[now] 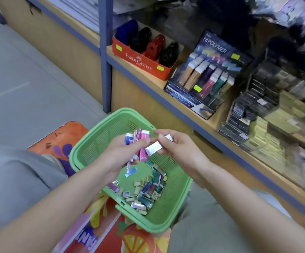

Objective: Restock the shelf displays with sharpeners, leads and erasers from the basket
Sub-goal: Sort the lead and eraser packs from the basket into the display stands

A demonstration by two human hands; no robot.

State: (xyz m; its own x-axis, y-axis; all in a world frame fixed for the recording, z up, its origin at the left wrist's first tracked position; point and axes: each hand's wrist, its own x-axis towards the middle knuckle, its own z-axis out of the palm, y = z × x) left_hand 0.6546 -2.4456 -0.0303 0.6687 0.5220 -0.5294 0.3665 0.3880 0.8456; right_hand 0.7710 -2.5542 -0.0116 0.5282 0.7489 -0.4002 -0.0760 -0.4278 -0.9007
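A green plastic basket [93,143] sits low in front of me with several small lead cases and erasers [146,190] on its bottom. Over the basket, my left hand [122,154] grips a bunch of pink, purple and blue lead cases [140,141]. My right hand [177,148] pinches a silvery lead case [154,147] right beside that bunch. On the shelf stand a red Faber-Castell box of sharpeners [140,59], a Hi-Polymer lead display [208,77] and stacks of boxed erasers [268,123].
The wooden shelf edge with a blue strip [193,115] runs diagonally from upper left to lower right. A blue upright post [106,57] stands at the shelf's left end. An orange printed surface [60,137] lies under the basket. Grey floor [20,79] spreads to the left.
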